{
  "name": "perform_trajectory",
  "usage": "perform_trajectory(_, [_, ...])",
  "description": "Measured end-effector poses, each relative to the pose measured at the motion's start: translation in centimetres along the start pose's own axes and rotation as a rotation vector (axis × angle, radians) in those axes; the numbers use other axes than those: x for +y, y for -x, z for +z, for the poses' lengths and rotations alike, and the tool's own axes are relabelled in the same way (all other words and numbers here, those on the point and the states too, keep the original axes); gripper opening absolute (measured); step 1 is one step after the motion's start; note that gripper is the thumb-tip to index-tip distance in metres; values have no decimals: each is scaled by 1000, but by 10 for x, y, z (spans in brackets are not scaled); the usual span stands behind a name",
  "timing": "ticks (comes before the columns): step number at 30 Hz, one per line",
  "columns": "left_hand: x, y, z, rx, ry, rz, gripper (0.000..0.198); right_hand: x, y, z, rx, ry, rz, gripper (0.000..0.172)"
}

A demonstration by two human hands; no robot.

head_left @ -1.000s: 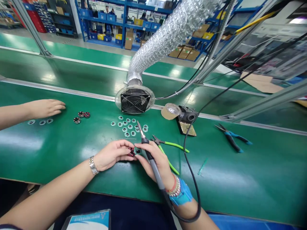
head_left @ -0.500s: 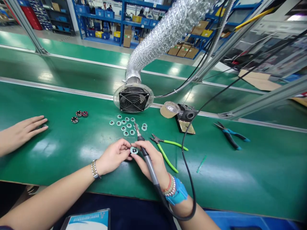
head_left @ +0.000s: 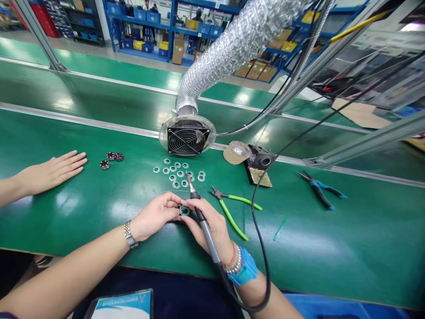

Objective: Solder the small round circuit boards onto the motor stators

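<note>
A small round green circuit board (head_left: 184, 210) with a dark centre is held between my two hands, low above the bench. My left hand (head_left: 158, 213) pinches its left side, with a dark part partly hidden behind the fingertips. The soldering iron (head_left: 206, 230) rests in my right hand (head_left: 212, 221), its tip pointing away from me, while the thumb and fingertips touch the board's right edge. Beyond the iron's tip, several similar round boards (head_left: 172, 178) lie in a loose group. Green-handled cutters (head_left: 229, 212) lie open just right of my right hand.
Another person's hand (head_left: 56, 172) lies flat at the left, near three small round metallic parts (head_left: 110, 156). A fume fan (head_left: 187, 141) with a silver duct (head_left: 226, 53) stands behind the boards. Right of it are a solder-iron stand (head_left: 260, 164) and blue-handled pliers (head_left: 317, 189). The iron's cable (head_left: 257, 221) loops beside my right arm.
The circuit board has tilted and shifted slightly left and down between my fingers. The other person's hand has moved right and now lies flat near the round metallic parts.
</note>
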State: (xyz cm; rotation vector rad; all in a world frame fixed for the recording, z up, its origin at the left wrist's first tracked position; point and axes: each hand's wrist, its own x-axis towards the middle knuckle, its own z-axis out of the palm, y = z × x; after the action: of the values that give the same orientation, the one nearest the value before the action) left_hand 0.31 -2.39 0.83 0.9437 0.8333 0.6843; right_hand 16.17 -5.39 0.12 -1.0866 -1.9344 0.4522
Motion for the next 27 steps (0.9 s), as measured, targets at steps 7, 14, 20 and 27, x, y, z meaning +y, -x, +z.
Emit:
perform_trajectory(7, [-1, 1, -5, -79, 36, 15, 20, 1, -1, 0, 12, 69, -118, 40])
perform_trajectory(14, [-4, 0, -1, -24, 49, 12, 24, 3, 0, 6, 4, 114, -230, 43])
perform_trajectory(20, [22, -8, -26, 144, 136, -12, 26, -1, -4, -27, 184, 176, -120, 44])
perform_trajectory(27, [103, -57, -115, 458, -68, 241, 5, 14, -2, -61, 434, 149, 93, 38])
